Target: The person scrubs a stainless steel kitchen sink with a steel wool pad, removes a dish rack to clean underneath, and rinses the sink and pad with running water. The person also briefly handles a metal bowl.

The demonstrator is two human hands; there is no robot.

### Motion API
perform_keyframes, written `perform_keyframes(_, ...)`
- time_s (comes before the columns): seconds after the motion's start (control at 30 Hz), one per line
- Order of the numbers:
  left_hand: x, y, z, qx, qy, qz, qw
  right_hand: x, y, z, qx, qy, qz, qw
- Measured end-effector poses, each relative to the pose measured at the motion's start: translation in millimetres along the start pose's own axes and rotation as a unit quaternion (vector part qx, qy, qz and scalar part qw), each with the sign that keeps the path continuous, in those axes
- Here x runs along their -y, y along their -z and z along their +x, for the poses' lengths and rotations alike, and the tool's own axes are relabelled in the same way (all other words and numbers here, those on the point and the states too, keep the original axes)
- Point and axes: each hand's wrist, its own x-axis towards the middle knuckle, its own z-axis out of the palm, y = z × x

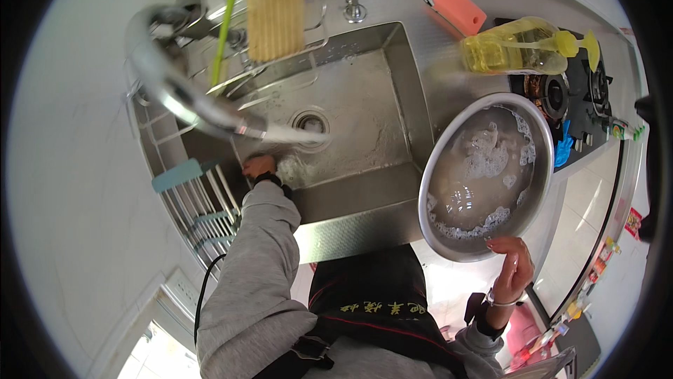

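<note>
My left hand [258,166] is low in the stainless steel sink [363,111], beside its left wall, and blurred. What its fingers do is hard to see. Water [297,135] streams from the curved faucet [194,108] over the drain [311,124]. To the right of the sink, a large metal basin [427,189] holds cloudy water with patches of foam [486,153]. My right hand [512,266] is at the basin's near rim with fingers bent, fingertips overlapping the edge; whether it grips the rim is not clear.
A folding dish rack [210,205] spans the sink's left side. Behind stand a ribbed wooden board [275,8], a green-edged board [227,26] and a small tap [355,8]. A pink sponge [456,8], yellow pump bottle [518,47] and gas hob [578,116] are at right.
</note>
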Motion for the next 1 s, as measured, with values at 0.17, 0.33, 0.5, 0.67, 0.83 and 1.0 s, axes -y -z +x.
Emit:
perform_keyframes(0.17, -9.5, 55.0, 30.3, -0.120, 0.010, -0.045, 0.992, -1.2, -10.8, 11.3, -0.006, 0.013, -0.018, 1.000)
perform_keyframes(0.33, -118.2, 131.6, 52.6, -0.402, -0.206, -0.373, 0.811, 3.1, -23.9, 22.7, 0.011, 0.010, -0.011, 1.000)
perform_keyframes(0.5, -167.8, 142.2, -39.2, -0.058, -0.542, -0.421, 0.725, 9.0, -27.4, 30.3, 0.020, 0.014, -0.012, 1.000)
perform_keyframes(0.67, -97.4, 201.0, -54.2, -0.178, -0.290, -0.613, 0.713, 5.6, -27.1, 33.6, 0.011, 0.041, 0.015, 0.999)
perform_keyframes(0.83, -98.7, 255.2, -23.2, -0.467, -0.359, -0.434, 0.682, 0.5, -32.0, 29.7, 0.038, 0.047, -0.012, 0.998)
perform_keyframes(1.0, -142.3, 218.2, 8.8, -0.290, -0.382, -0.326, 0.815, 0.6, -32.5, 25.0, 0.022, 0.036, -0.036, 0.998)
